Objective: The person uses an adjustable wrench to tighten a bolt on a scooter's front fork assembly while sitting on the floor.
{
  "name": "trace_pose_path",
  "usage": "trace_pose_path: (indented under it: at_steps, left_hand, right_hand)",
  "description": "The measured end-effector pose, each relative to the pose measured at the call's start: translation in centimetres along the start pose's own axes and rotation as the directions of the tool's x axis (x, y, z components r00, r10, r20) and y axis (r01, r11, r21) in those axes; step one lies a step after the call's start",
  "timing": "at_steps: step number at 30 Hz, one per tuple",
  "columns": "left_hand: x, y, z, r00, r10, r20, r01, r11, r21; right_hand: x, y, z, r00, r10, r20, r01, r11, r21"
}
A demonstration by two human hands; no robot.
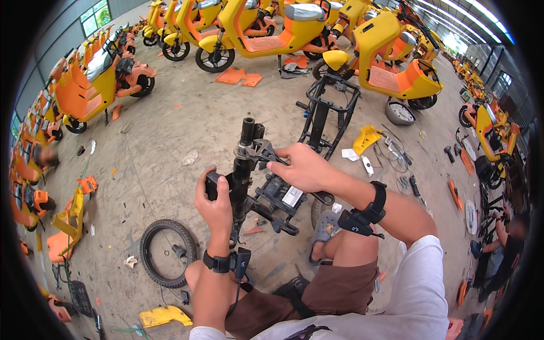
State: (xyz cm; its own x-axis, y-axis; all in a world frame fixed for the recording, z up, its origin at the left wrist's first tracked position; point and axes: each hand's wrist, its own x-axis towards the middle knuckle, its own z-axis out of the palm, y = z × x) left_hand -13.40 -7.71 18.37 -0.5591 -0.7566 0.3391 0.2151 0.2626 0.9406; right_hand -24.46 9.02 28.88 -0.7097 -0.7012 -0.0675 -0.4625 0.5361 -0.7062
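Steel, likely heavy and stiff, my mid-frame wrench [262,152] suited holding by its handle [323,198], right hand [301,167] closed there, left hand [214,203] curled round a black block [214,185].

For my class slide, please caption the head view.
Among yellow scooters, the right-hand grip holds a wrench at a black tube, the left-hand grip around a black block.

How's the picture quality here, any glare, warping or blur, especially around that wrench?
Head view: the ceiling lights are blown out at upper right; the left wall bows along the black fisheye rim; the wrench and black tube look fairly sharp; the floor is softly lit, with mostly faint shadows.
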Motion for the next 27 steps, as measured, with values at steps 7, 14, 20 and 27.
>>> trace_pose_path:
  at_steps: [7,14,20,27]
  left_hand:
    - [0.0,0.3,0.0,1.000,0.020,0.002,-0.020,1.000,0.021]
    - [0.0,0.2,0.1,1.000,0.022,-0.003,-0.022,0.999,0.035]
    - [0.8,0.6,-0.9,0.995,0.075,0.065,-0.082,0.992,0.099]
    - [5.7,3.8,-0.9,0.902,0.148,0.407,-0.299,0.893,0.337]
  right_hand:
    - [-0.5,-0.4,1.0,0.998,0.024,-0.052,-0.023,0.999,0.034]
    - [-0.4,-0.1,1.1,0.997,0.071,0.017,-0.073,0.989,0.132]
    - [-3.7,2.0,2.1,0.983,0.181,0.017,-0.148,0.743,0.652]
    - [-7.1,5.8,4.3,0.968,0.237,0.085,-0.190,0.467,0.863]
